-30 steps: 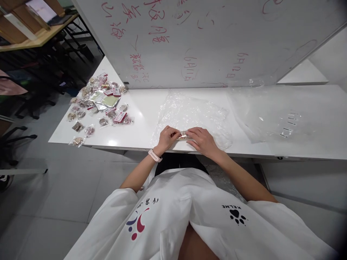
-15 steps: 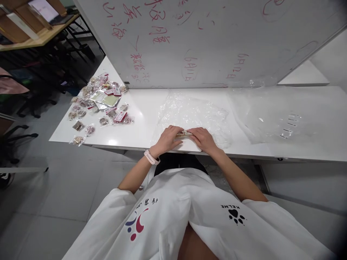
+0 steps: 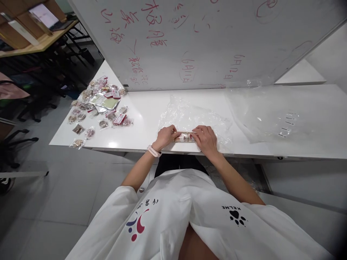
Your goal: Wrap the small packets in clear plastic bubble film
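A small rolled packet (image 3: 186, 137) with brown, white and red print lies at the table's front edge. Clear plastic seems to be around it. My left hand (image 3: 165, 137) pinches its left end between thumb and fingers, and a pale pink band circles that wrist. At the other end my right hand (image 3: 206, 140) is closed on the packet, fingers curled over the top. Behind both hands a crinkled clear plastic sheet (image 3: 180, 112) spreads over the white tabletop; part of it runs behind and beside my right hand.
On the left, several small wrapped packets (image 3: 90, 132) lie in a loose heap with flat pouches (image 3: 104, 102). A whiteboard (image 3: 206, 43) with red writing stands along the back. Clear plastic bags (image 3: 260, 115) cover the right part of the white table (image 3: 143, 126).
The packet has rolled over and shows more of its printed side. My hands have moved slightly apart toward its ends. The camera view has shifted a little.
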{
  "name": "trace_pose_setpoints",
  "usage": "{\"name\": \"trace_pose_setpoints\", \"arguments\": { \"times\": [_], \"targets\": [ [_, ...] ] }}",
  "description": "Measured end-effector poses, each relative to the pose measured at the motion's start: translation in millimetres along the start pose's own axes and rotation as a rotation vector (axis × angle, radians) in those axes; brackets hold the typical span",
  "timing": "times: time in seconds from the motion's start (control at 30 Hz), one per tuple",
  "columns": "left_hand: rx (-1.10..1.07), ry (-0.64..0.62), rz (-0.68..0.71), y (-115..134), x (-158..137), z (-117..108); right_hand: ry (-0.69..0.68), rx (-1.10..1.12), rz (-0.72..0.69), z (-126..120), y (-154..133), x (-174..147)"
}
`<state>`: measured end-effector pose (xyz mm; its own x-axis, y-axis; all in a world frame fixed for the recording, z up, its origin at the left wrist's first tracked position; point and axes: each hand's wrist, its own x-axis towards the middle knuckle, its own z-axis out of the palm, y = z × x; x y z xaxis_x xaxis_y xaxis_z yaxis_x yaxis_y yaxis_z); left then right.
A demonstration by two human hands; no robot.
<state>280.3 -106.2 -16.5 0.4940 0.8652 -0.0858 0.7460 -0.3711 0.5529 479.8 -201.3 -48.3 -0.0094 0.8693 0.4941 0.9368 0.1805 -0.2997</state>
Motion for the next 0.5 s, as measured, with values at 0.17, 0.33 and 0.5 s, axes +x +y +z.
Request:
{"name": "trace_pose_setpoints", "arguments": {
  "times": [0.17, 0.33, 0.5],
  "targets": [
    [0.099, -0.046, 0.051, 2, -12, -21, -0.078, 0.092, -0.108, 2, 2, -10],
    [-0.077, -0.115, 0.055, -36, -33, -58, -0.118, 0.147, -0.127, 1, 9, -17],
    [-0.023, 0.613, -0.255, -68, -45, -82, -0.115, 0.185, -0.113, 2, 10, -16]
  ]
}}
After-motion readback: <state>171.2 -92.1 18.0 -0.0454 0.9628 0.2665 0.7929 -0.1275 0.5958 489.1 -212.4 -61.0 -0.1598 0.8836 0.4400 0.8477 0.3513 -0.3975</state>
